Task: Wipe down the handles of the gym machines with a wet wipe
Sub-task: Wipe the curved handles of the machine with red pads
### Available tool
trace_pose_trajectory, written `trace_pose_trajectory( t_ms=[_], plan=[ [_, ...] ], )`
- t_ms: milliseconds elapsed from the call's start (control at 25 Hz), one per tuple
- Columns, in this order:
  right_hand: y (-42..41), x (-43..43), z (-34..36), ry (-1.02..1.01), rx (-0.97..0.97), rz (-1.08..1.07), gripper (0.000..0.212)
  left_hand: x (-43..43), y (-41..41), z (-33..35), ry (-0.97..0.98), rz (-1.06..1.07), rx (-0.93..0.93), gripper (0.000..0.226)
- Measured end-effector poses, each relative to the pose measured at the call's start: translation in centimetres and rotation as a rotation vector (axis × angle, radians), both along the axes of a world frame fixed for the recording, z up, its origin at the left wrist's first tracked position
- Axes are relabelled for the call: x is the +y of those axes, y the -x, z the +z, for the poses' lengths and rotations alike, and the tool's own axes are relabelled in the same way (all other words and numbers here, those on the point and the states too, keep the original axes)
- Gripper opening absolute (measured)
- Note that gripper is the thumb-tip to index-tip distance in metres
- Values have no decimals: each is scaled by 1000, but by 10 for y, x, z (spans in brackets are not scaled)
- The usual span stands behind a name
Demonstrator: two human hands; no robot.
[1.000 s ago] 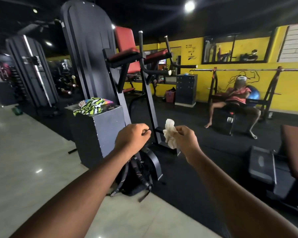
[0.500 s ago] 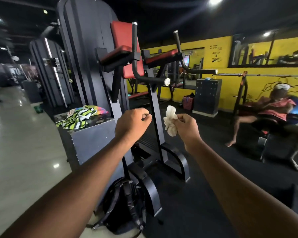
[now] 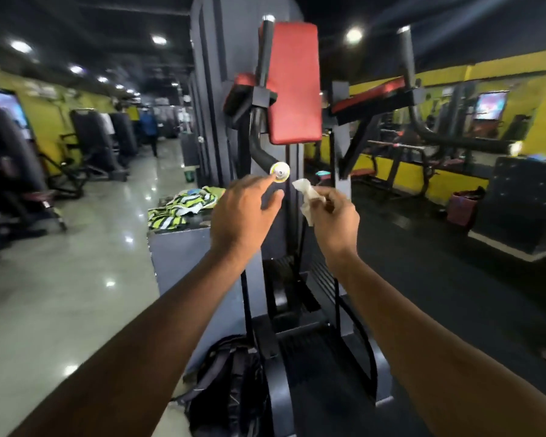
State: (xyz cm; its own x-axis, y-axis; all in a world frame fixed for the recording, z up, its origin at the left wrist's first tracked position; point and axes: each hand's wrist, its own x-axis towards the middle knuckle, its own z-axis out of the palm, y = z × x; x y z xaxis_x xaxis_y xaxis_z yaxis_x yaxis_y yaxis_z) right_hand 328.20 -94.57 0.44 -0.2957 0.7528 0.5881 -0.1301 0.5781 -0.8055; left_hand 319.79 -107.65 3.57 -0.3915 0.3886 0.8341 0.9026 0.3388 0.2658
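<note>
The right hand (image 3: 336,220) pinches a crumpled white wet wipe (image 3: 306,195) between thumb and curled fingers, the loose part of the sheet sticking up and to the left of the knuckles. The left hand (image 3: 243,216) is spread and holds nothing; its forefinger reaches up to the round pale end cap (image 3: 280,172) of the near dip handle (image 3: 260,152), though whether it touches the cap cannot be told. That cap sits just above and between the two hands, and the handle curves up and away from it toward the red back pad (image 3: 293,83). An upright grip (image 3: 265,48) stands well above the left hand. The wipe looks light, limp and damp, so it should drape readily; a fuller fold in the palm would probably wrap the bar better than this fingertip pinch. The handle looks rigid and fixed, with a dark sleeve, likely rubbery, that the wipe can clasp and slide along. Left of the left hand lies a striped cloth (image 3: 183,206).
</note>
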Motion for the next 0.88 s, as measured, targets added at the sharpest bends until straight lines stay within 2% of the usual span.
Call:
trace_pose_trajectory(
  t_ms=[160,360,440,560,680,760,880],
  plan=[
    [16,60,19,-232,58,114,28,49,-12,12,5,189,36,38],
    [61,97,21,-375,217,385,36,83,-4,17,35,370,12,37],
    [79,99,19,-416,294,504,32,93,1,13,17,472,33,35],
    [91,95,11,-470,350,600,30,101,4,6,-29,578,128,31],
    [114,125,15,-728,386,663,29,107,3,-3,-67,659,282,29],
    [133,140,27,-863,339,677,30,112,2,-7,-51,716,295,32],
    [147,141,37,-925,375,755,28,116,2,-5,-36,784,332,31]
  ],
)
